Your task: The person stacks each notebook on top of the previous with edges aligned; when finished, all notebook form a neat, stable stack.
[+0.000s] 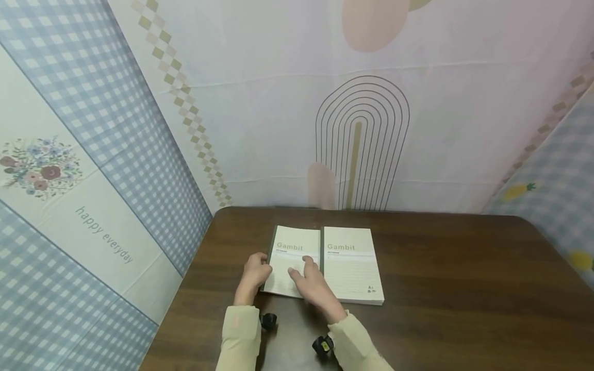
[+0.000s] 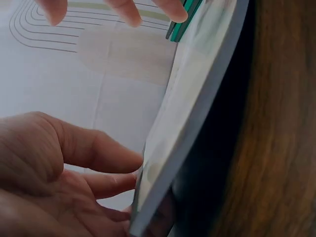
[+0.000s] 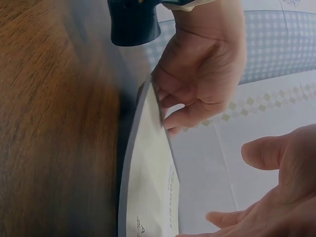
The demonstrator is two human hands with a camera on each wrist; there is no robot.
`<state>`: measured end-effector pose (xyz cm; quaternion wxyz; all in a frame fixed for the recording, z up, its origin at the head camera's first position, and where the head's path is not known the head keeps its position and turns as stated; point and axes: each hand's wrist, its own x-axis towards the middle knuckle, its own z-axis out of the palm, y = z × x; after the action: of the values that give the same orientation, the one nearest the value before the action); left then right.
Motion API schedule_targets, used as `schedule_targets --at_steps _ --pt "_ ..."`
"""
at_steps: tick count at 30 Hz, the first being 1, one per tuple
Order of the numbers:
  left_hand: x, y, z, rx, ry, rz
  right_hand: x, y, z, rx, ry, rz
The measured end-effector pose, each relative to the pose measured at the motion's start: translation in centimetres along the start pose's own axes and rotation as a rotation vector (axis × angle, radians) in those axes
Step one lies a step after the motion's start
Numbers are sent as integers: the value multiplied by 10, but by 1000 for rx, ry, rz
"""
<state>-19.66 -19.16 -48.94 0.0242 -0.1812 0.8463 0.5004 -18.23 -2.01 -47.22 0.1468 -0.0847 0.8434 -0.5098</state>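
Two pale notebooks with "Gambit" on their covers lie side by side on the table. My left hand [image 1: 254,272] pinches the dark spine edge of the left notebook [image 1: 280,282]. In the left wrist view that hand [image 2: 64,148] has its thumb on the cover and fingers at the edge, which looks slightly raised. Over the left notebook's right half is my right hand [image 1: 313,285], thumb and fingers spread. The right wrist view shows the right hand [image 3: 291,182] apart from the cover, gripping nothing. The right notebook [image 1: 352,283] lies flat beside it.
The dark wooden table [image 1: 445,273] has rounded back corners and stretches out to the right. A patterned cloth [image 1: 260,129] hangs behind it, and a checked cloth [image 1: 106,118] on the left. A black wrist camera [image 1: 268,321] sits at the left cuff.
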Motion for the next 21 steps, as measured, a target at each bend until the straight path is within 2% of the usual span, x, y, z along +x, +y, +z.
schedule_targets --at_steps 6,15,21 --pt "-2 -1 0 -45 -15 -15 0 -1 2 14 -6 -12" --pt "-1 -4 -2 -78 67 -21 4 2 -3 32 0 3" --pt "-2 -5 -10 -87 82 -37 4 5 -7 87 -1 25"
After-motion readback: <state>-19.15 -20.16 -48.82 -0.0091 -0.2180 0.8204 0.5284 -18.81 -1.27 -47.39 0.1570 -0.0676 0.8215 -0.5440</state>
